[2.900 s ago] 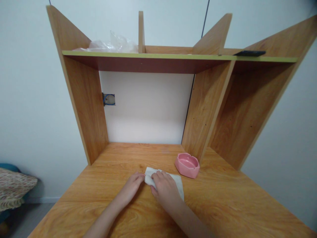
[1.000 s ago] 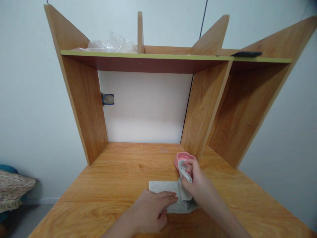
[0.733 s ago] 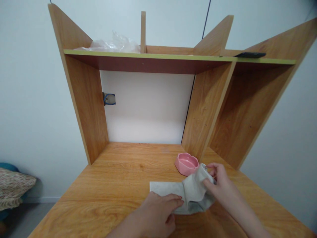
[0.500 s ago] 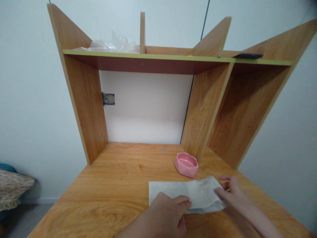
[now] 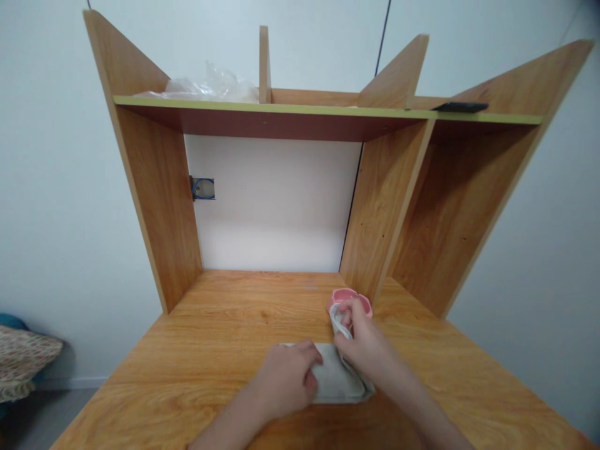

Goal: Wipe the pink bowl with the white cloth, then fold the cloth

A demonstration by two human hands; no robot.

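Note:
A pale grey cloth lies partly folded on the wooden desk. My left hand rests over its left part, with bent fingers gripping it against the surface. The cloth's right part is lifted and curled back leftward. My right hand is closed around that raised edge. Just behind the right hand stands a pink angular ashtray, partly hidden by the hand and the cloth.
The wooden desktop runs back to a shelf unit with an upright divider. A clear plastic bag and a dark flat object lie on the upper shelf. An open wall box shows blue wire.
My right hand has lifted the cloth's right end and carried it up and leftward, folding it over. My left hand has shifted slightly left and up on the cloth.

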